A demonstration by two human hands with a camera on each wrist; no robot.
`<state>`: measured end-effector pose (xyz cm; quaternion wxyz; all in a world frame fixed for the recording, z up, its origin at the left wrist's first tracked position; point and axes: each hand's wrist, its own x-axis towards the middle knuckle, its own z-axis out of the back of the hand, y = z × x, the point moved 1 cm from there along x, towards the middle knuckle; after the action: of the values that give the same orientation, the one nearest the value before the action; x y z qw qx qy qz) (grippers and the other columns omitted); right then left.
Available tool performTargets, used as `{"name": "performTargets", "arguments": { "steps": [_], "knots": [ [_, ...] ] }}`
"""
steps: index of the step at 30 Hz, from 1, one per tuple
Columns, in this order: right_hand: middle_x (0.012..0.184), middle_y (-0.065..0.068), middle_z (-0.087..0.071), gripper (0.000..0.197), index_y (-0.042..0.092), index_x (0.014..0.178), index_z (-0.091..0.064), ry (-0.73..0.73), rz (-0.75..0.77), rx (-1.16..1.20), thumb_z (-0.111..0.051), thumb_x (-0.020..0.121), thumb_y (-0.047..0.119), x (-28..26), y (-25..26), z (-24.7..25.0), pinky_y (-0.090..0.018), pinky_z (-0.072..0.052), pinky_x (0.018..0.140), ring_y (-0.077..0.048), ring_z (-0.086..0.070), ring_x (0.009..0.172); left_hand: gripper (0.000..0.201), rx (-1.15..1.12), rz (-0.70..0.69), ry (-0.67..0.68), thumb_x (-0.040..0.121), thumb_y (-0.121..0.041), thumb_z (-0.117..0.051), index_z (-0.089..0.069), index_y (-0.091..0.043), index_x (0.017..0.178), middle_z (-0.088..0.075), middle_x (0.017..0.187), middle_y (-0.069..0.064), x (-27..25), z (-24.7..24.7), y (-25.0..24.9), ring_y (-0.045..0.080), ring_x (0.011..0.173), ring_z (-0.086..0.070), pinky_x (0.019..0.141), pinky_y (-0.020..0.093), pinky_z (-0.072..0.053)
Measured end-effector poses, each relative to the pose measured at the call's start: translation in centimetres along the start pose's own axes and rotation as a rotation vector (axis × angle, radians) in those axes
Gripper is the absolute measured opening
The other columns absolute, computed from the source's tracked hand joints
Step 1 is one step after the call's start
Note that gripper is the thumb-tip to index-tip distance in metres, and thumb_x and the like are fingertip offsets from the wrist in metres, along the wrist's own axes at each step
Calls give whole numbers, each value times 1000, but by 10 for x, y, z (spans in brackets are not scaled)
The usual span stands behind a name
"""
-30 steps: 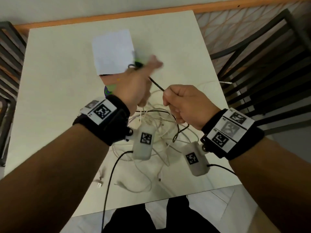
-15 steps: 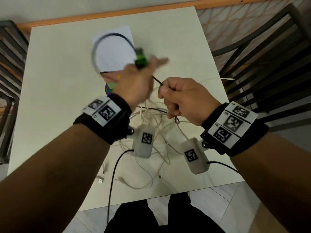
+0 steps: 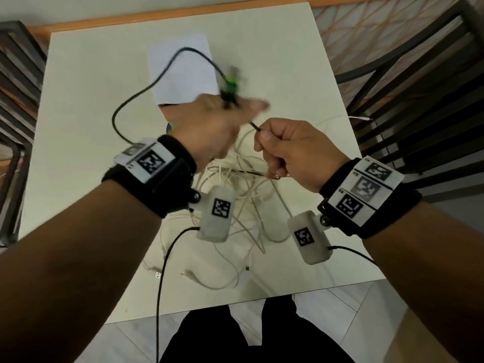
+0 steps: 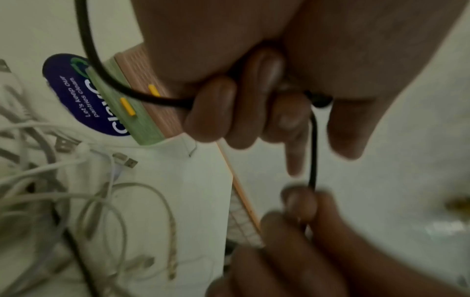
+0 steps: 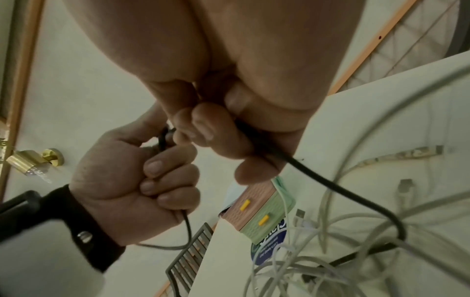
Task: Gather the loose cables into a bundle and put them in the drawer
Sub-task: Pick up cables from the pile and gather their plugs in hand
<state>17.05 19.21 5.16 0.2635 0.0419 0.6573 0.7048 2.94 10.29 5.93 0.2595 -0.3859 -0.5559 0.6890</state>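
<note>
Both hands raised above the table (image 3: 78,100), working one black cable (image 3: 136,94).

The left hand (image 3: 209,127), blurred, curls its fingers round the black cable, which loops out over the white paper (image 3: 180,64). The right hand (image 3: 296,150) is fisted round the same cable just beside it. White cables (image 3: 243,195) lie tangled below. A blue sticker (image 4: 76,90) reads "Let's keep our pantries clean"; the small drawer box (image 5: 257,213) partly covers it.
</note>
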Motion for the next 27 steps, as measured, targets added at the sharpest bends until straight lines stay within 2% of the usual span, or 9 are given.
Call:
{"name": "performTargets", "arguments": {
  "steps": [2,5,9,10,15,18,20,25,27],
  "knots": [
    [53,-5,-44,25,9,81,-58,3,4,5,-45,102,12,0,1,-4,-37,-49,59,-9,-40,42,30,118,-60,-29,97,-38,-60,-77,-15,102,-43,39,-1,-3,-5,0,13,36,-32,40,21,-25],
    [54,-4,-44,25,12,79,-58,-1,-19,-12,-45,101,12,-2,-3,-5,-32,-45,54,-10,-41,44,37,-13,-42,-211,98,-42,-56,-75,-11,106,-44,40,-3,6,9,2,12,34,-29,41,22,-22],
    [51,-2,-45,24,9,81,-57,36,-5,37,-45,101,13,-4,-8,-11,-40,-42,60,-13,-40,45,27,159,-57,168,96,-34,-62,-76,-12,99,-47,49,4,-7,2,12,11,39,-34,41,20,-26],
    [51,-2,-46,22,8,83,-58,49,4,47,-46,100,15,-4,-8,-13,-42,-42,61,-15,-40,46,26,209,-91,183,98,-35,-59,-77,-16,95,-49,49,2,-11,2,11,11,40,-36,43,19,-28],
    [58,-8,-51,20,10,80,-60,63,-15,28,-50,97,13,-5,-14,-9,-42,-45,65,-22,-45,53,31,136,-108,-297,99,-36,-56,-77,-16,90,-47,41,-12,-2,41,0,7,38,-35,48,22,-33],
    [56,-5,-49,25,10,79,-60,57,-8,89,-47,99,10,-4,-14,-11,-55,-46,72,-16,-44,47,31,193,-48,-53,90,-43,-65,-76,-14,90,-46,45,-7,-6,26,-4,10,40,-36,40,21,-27],
    [55,-5,-49,23,11,81,-59,48,2,167,-46,100,13,-2,-12,-14,-52,-45,72,-15,-44,45,33,360,-57,154,90,-37,-69,-76,-5,86,-51,46,-6,-12,5,-4,8,40,-40,41,18,-31],
    [56,-5,-50,21,14,84,-60,47,-17,208,-44,99,12,-2,-9,-8,-54,-53,78,-17,-44,47,28,216,-178,-204,100,-31,-57,-74,-14,84,-51,40,-10,2,18,-23,7,38,-40,41,18,-32],
    [56,-6,-50,25,12,83,-60,38,-47,217,-43,101,9,-4,-10,-7,-59,-53,80,-17,-45,46,28,291,-180,-103,98,-32,-60,-73,-16,79,-50,41,-10,3,21,-20,4,37,-39,42,18,-33]
  ]
}}
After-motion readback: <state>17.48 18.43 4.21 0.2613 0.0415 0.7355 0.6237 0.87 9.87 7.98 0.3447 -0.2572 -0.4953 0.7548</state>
